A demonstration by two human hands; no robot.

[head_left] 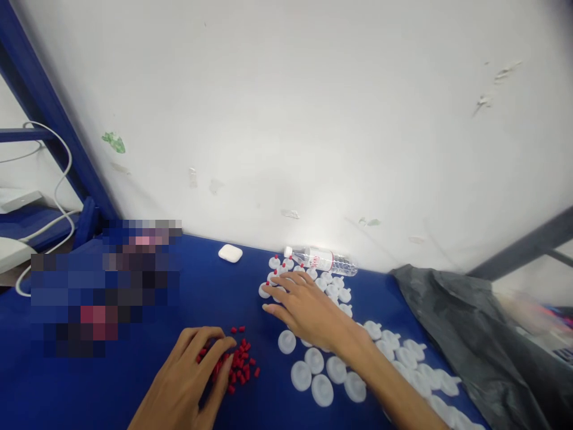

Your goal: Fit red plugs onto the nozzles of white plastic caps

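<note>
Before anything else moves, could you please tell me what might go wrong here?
The small red caps lie loose around the left hand, so a brush of its fingers could scatter them across the blue tabletop.
The right hand reaches low over the white disc-shaped pieces and might knock some.
The clear plastic bottle lies on its side just behind them and could roll if nudged.

A white wall (277, 107) (patchily marked) rises behind a blue tabletop (215, 292).
</note>
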